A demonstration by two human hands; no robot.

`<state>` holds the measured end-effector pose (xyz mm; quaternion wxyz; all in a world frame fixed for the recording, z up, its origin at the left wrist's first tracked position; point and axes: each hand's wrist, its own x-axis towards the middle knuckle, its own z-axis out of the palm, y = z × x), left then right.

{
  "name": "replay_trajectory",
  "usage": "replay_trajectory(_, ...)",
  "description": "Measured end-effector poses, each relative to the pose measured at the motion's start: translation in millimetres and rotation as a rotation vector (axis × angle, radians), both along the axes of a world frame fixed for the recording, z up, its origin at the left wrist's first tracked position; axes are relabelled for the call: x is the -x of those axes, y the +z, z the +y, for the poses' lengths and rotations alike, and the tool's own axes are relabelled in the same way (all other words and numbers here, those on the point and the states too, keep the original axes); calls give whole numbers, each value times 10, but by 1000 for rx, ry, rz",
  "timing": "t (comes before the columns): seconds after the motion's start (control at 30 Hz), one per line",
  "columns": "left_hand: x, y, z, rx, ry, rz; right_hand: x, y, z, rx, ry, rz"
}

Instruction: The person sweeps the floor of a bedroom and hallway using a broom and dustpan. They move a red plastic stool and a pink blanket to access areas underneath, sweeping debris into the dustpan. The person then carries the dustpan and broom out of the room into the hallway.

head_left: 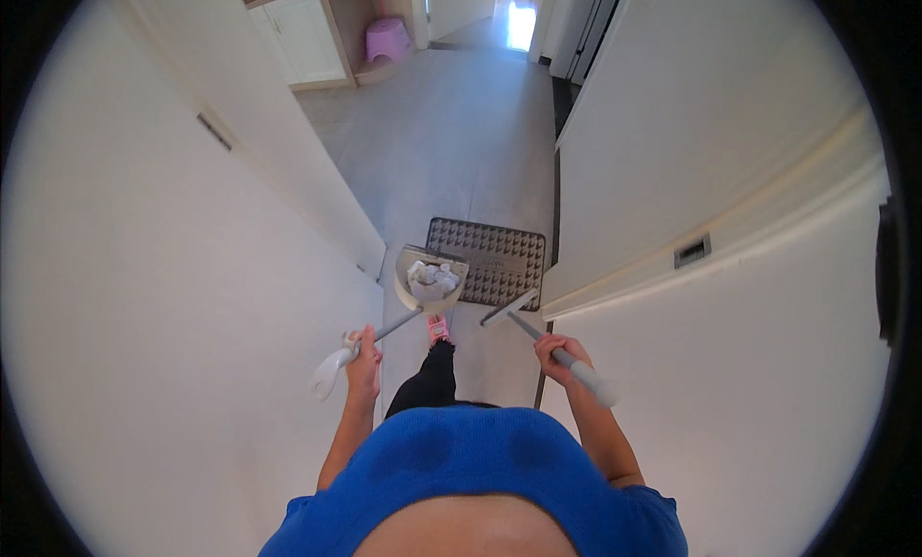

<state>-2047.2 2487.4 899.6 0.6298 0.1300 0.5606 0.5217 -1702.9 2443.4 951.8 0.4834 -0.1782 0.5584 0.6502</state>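
I see my left hand point(364, 362) fisted on the dustpan point(429, 280), right hand point(557, 353) fisted on the broom point(538, 336), above grey floor point(451, 144) and doormat point(495, 259) mid-frame.

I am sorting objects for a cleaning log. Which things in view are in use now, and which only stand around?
In use:
- dustpan, full of pale scraps, held by the left hand
- broom, held by the right hand

Standing around:
- doormat
- pink stool
- cabinet
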Motion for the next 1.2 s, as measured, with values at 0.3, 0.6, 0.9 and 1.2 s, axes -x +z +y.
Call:
replay_trajectory(0.3,-948,-12,3169,76,-106,103,-1088,-34,2792,-147,-276,30)
replay_trajectory(0.6,-1575,-236,5439,16,81,-45,-2183,-287,5416,-225,-172,-71)
replay_trajectory(0.9,-1439,-535,5916,-71,487,-192,-1739,-508,7388,-276,226,-158)
replay_trajectory(1.2,-114,-1039,5661,-43,753,-159,-196,-777,8016,-327,392,-350)
